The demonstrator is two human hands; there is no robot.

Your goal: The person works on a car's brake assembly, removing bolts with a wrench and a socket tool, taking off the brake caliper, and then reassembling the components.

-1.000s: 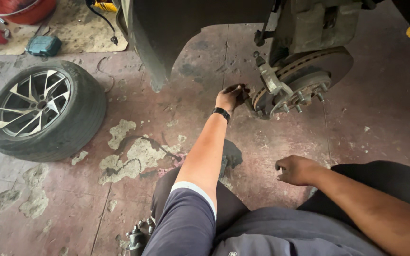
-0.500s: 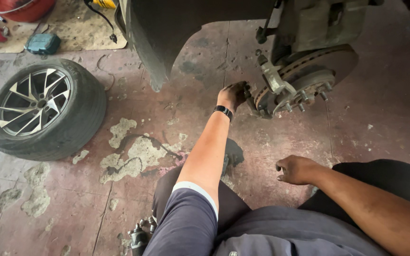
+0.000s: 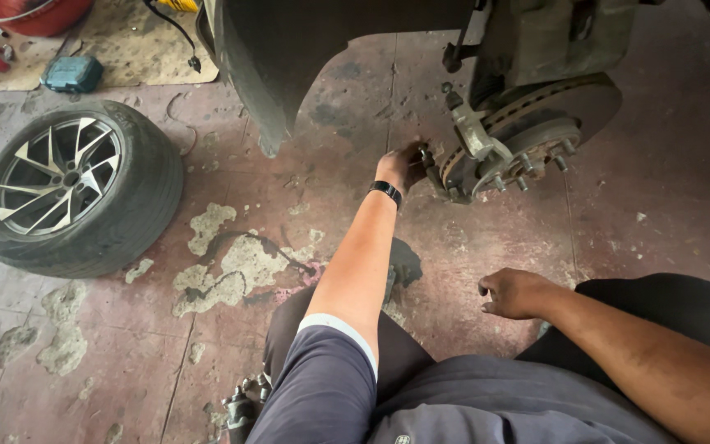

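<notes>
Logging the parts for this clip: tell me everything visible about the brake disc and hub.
The brake disc and hub hangs bare under the raised car, its wheel off. The grey metal disc looks rusty and dusty, with several studs sticking out of the hub. A pale caliper bracket sits on its left edge. The left hand reaches in at that side; whether it holds anything is unclear.

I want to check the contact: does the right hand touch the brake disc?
Apart. The head view shows the right hand hanging low over the floor, with bare floor plainly between it and the brake disc.
</notes>
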